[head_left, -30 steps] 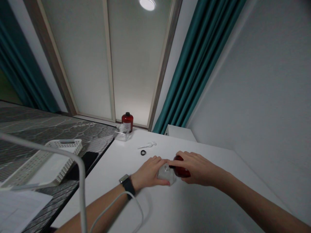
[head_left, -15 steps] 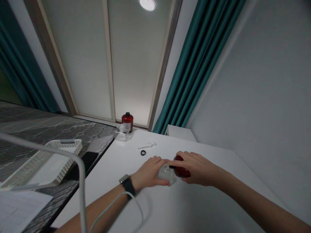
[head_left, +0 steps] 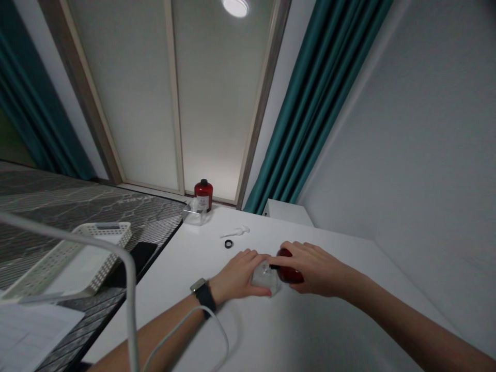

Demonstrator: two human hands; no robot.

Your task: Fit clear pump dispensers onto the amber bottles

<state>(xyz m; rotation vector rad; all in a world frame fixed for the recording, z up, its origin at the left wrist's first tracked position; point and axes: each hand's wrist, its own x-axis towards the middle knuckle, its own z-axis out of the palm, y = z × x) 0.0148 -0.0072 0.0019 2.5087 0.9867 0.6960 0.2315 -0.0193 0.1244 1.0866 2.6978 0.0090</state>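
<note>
My left hand [head_left: 248, 275] is wrapped round a clear, squat bottle [head_left: 265, 278] on the white table. In my right hand [head_left: 310, 266] is a dark red bottle [head_left: 289, 269], tipped on its side with its black neck pointing left at the mouth of the clear bottle. The right index finger stretches along to that neck. Whether liquid flows between the two is too small to tell. Beyond my hands lie a black ring [head_left: 228, 244] and a white pump head with its thin tube [head_left: 237, 231].
A larger red bottle [head_left: 203, 194] with a black cap stands at the table's far edge, behind a clear box [head_left: 194, 213]. On the left are a white perforated basket [head_left: 123, 236], a sheet of paper [head_left: 36, 333] and a black flat object [head_left: 145, 253]. A white cable [head_left: 132, 289] crosses the foreground.
</note>
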